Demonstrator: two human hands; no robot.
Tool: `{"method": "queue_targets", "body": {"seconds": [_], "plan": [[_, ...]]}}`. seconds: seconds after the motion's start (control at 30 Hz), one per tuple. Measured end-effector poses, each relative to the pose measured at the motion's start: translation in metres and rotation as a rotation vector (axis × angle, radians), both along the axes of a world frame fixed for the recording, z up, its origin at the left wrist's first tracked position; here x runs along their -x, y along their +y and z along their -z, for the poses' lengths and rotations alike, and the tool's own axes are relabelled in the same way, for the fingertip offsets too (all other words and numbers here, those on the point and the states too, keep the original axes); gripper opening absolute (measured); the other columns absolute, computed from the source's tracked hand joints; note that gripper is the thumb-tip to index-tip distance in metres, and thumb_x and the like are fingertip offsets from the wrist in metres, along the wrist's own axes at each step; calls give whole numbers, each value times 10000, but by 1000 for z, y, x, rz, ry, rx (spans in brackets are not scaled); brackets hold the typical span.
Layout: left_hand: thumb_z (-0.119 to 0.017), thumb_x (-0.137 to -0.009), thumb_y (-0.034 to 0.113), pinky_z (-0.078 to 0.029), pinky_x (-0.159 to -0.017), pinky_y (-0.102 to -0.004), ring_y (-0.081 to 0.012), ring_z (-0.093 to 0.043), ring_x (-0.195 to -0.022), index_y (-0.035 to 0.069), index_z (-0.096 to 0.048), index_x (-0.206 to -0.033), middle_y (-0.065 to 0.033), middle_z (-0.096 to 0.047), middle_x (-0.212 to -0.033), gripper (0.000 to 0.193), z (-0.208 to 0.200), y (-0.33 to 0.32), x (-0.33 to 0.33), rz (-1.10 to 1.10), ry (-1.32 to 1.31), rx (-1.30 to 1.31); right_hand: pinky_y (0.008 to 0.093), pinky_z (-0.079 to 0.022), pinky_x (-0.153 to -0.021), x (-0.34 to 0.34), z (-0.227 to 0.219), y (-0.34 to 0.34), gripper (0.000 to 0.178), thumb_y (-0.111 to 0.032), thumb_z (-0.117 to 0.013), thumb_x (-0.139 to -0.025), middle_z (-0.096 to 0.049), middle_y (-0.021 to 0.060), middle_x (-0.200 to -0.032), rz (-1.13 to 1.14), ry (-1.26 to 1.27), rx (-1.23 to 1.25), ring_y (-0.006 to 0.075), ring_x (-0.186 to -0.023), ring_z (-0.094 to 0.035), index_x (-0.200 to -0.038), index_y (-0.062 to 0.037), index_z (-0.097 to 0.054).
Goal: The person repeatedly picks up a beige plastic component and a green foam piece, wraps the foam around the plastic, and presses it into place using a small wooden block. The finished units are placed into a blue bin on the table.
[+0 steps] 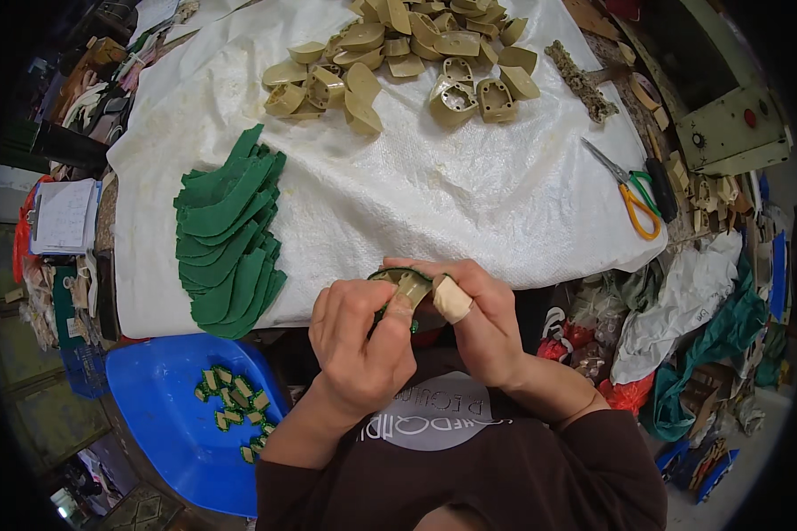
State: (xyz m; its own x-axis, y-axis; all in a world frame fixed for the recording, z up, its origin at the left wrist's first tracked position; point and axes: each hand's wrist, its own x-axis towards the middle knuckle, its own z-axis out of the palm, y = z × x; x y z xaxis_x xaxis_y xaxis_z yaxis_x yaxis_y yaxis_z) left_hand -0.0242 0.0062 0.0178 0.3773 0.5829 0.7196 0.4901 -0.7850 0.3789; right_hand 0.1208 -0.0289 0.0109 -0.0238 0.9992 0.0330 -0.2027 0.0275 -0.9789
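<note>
Close to my body, at the table's front edge, both hands grip one beige plastic shoe heel (410, 285) with dark green material around its rim. My left hand (356, 345) pinches it from the left, thumb and fingers at its hollow side. On the other side my right hand (489, 323) wraps around it, a cream-coloured cover (452, 300) on its thumb. The fingers hide much of the heel. Overlapping cut pieces of green fabric (230, 243) lie to the left. A heap of bare beige heels (434, 40) occupies the far side of the table.
White sheeting (345, 195) covers the table. Orange-and-green-handled scissors (638, 203) lie at the right edge, near a ragged brownish strip (582, 84). Below left, a blue basin (150, 389) contains several green-edged heels (235, 398). Bags and cloth (682, 310) crowd the lower right.
</note>
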Motion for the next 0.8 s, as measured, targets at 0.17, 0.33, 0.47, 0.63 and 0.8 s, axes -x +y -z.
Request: {"method": "queue_targets", "body": {"seconds": [0.17,0.33,0.47,0.63,0.8], "plan": [[-630,-691,-83,-437,-558,-344,-264,-565,-682,-1,-539,-820,-134,-561,-853,178,-10,7,6,-18,33,116,351,-484,-693,-5,-14,13,324,-187,-449,-934,-631,174,-912,-61,-387,-161,297,-767,-626,-1173,13,-539],[-691,-747,-94,-514,-730,-343,-238,-611,-819,21,-474,-815,-164,-604,-901,255,7,-1,14,183,-417,470,284,-494,-802,-36,-9,39,311,-195,-585,-914,-641,71,-991,-339,-2,96,121,-941,-599,-1147,10,-564],[-709,-724,-103,-538,-735,-378,-290,-646,-834,34,-447,-817,-179,-617,-910,310,9,0,11,350,-430,435,307,-497,-872,-47,-2,43,424,-96,-749,-764,-614,68,-1030,-493,145,207,149,-969,-602,-1128,11,-561],[-700,-665,-145,-535,-651,-346,-308,-642,-757,30,-436,-828,-181,-610,-888,356,4,4,11,281,-172,255,308,-497,-882,-47,-10,50,408,-79,-745,-754,-610,102,-1043,-525,55,202,158,-971,-602,-1101,13,-550],[-646,-639,-136,-508,-604,-352,-299,-620,-730,-14,-486,-771,-173,-597,-864,241,12,8,9,268,-200,236,333,-500,-901,-44,3,50,489,-105,-700,-790,-604,166,-1145,-519,125,245,197,-1012,-613,-1226,18,-516]]}}
